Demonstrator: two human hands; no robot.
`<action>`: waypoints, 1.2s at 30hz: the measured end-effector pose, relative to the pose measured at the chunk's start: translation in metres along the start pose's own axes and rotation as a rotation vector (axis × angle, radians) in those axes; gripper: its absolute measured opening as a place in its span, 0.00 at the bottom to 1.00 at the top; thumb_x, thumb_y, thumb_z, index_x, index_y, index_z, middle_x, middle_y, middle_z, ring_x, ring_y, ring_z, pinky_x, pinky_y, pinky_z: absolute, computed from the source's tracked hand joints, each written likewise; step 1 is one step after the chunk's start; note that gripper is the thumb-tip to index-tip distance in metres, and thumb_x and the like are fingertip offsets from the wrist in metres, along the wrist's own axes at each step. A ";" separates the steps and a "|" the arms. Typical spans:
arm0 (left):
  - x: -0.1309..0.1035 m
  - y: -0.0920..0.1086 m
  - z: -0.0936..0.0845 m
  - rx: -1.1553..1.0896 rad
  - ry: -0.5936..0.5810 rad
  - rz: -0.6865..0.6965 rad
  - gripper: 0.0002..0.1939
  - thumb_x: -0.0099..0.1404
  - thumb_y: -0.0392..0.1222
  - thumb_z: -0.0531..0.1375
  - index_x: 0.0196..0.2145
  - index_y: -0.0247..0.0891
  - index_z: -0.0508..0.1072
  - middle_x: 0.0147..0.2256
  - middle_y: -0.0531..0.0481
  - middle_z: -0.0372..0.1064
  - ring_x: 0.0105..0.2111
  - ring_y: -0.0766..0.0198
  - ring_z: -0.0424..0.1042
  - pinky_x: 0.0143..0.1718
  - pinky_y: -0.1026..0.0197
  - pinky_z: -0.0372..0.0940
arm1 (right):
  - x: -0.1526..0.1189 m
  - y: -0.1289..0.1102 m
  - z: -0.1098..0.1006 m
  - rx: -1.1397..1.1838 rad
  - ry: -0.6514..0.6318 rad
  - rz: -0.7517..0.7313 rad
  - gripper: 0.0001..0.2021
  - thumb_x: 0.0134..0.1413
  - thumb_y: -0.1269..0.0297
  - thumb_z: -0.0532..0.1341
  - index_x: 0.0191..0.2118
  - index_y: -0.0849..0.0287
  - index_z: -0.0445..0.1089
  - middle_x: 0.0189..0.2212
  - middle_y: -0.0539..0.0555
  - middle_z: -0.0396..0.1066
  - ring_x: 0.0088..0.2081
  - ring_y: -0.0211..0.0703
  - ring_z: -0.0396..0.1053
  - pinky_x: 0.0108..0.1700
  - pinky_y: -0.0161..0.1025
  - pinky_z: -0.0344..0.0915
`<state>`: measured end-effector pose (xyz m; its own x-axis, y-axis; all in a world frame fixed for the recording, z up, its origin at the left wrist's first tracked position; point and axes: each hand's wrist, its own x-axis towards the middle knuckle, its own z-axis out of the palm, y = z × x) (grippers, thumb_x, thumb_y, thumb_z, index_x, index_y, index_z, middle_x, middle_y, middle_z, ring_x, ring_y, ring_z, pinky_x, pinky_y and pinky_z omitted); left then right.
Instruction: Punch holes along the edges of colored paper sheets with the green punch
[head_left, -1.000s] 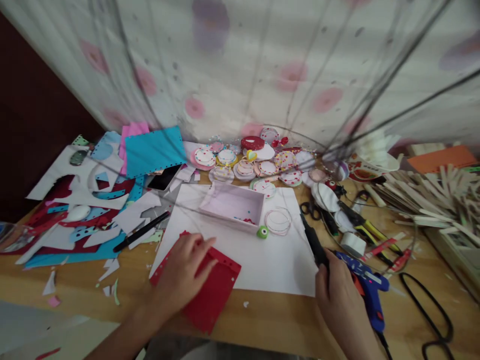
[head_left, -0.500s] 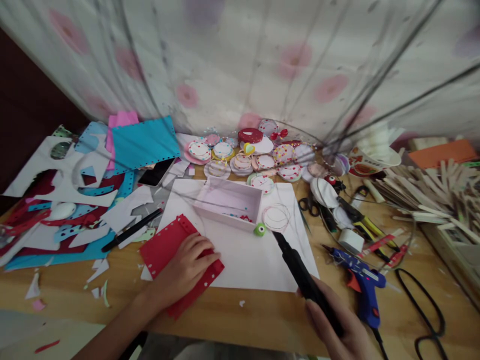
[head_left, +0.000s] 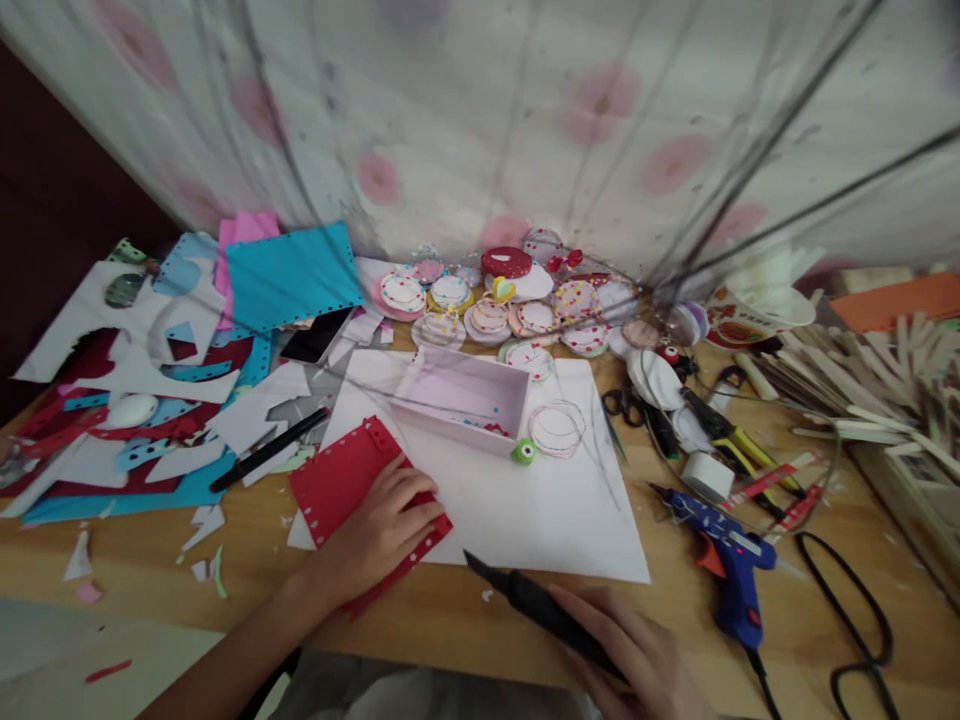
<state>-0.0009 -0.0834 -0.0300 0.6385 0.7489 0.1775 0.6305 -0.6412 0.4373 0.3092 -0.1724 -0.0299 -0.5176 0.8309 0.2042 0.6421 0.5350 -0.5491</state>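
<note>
My left hand [head_left: 390, 525] lies palm down on a red sheet [head_left: 335, 485] with small holes along its edges, fingers stretched out over its right part. The sheet overlaps a large white sheet of paper [head_left: 517, 515] and reaches toward the table's front edge. In my right hand [head_left: 626, 640] is a black utility knife [head_left: 536, 605], its dark blade pointing left toward the red sheet but apart from it. Behind the hands, on the white paper, stands an open pale lilac box [head_left: 465, 432] with small red and blue bits inside. A green bead with an eye [head_left: 524, 452] is at its corner.
Paper scraps [head_left: 180, 410], a black pen [head_left: 270, 448] and a phone [head_left: 316, 335] are at left. Decorated paper discs [head_left: 491, 315] line the back. A blue glue gun [head_left: 724, 560] with its cord, scissors [head_left: 624, 407], pliers [head_left: 731, 445] and wooden sticks [head_left: 892, 370] occupy the right.
My right hand has swung the utility knife down and to the left, bringing its tip from near the wire loops toward the red sheet. The left hand stays on the sheet.
</note>
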 end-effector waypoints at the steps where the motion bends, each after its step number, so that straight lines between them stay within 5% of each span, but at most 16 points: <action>1: 0.000 0.000 0.000 -0.002 -0.004 0.000 0.10 0.70 0.35 0.52 0.42 0.38 0.73 0.43 0.44 0.67 0.48 0.58 0.65 0.61 0.40 0.51 | 0.002 -0.001 0.001 0.000 -0.020 -0.016 0.23 0.58 0.71 0.57 0.59 0.57 0.57 0.39 0.59 0.74 0.37 0.43 0.75 0.36 0.32 0.73; 21: 0.000 0.017 -0.003 -0.129 -0.025 -0.045 0.13 0.63 0.27 0.54 0.40 0.39 0.74 0.49 0.44 0.64 0.52 0.55 0.62 0.61 0.43 0.51 | 0.010 -0.001 0.022 -0.164 -0.051 -0.027 0.21 0.61 0.73 0.52 0.59 0.60 0.60 0.44 0.60 0.72 0.41 0.47 0.73 0.39 0.41 0.74; 29: 0.000 0.023 0.010 0.005 -0.004 -0.201 0.07 0.66 0.39 0.55 0.38 0.38 0.73 0.51 0.42 0.64 0.55 0.52 0.60 0.61 0.44 0.53 | 0.010 -0.005 0.027 -0.152 -0.033 0.022 0.19 0.63 0.64 0.53 0.58 0.59 0.61 0.43 0.60 0.72 0.41 0.47 0.74 0.38 0.40 0.75; 32: -0.001 0.018 0.015 0.210 0.050 -0.315 0.26 0.62 0.51 0.59 0.52 0.30 0.66 0.61 0.31 0.52 0.62 0.42 0.49 0.62 0.38 0.47 | 0.009 -0.005 0.030 -0.139 -0.011 0.057 0.19 0.63 0.61 0.55 0.57 0.59 0.61 0.42 0.60 0.73 0.41 0.48 0.74 0.38 0.40 0.75; 34: -0.003 0.014 0.018 0.325 0.094 -0.396 0.47 0.57 0.63 0.59 0.61 0.22 0.54 0.64 0.23 0.40 0.64 0.35 0.40 0.62 0.34 0.40 | 0.008 -0.005 0.032 -0.115 0.003 0.072 0.19 0.62 0.60 0.57 0.56 0.59 0.62 0.42 0.59 0.73 0.41 0.48 0.74 0.39 0.40 0.75; 36: -0.004 0.008 0.020 0.377 0.090 -0.437 0.57 0.54 0.69 0.56 0.64 0.19 0.44 0.65 0.21 0.33 0.65 0.35 0.35 0.62 0.34 0.39 | 0.009 -0.006 0.034 -0.088 0.013 0.079 0.18 0.61 0.61 0.57 0.56 0.58 0.62 0.43 0.59 0.72 0.42 0.48 0.74 0.39 0.40 0.75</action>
<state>0.0107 -0.0953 -0.0451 0.2546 0.9579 0.1323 0.9509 -0.2729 0.1461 0.2817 -0.1736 -0.0519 -0.4567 0.8725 0.1738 0.7282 0.4788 -0.4904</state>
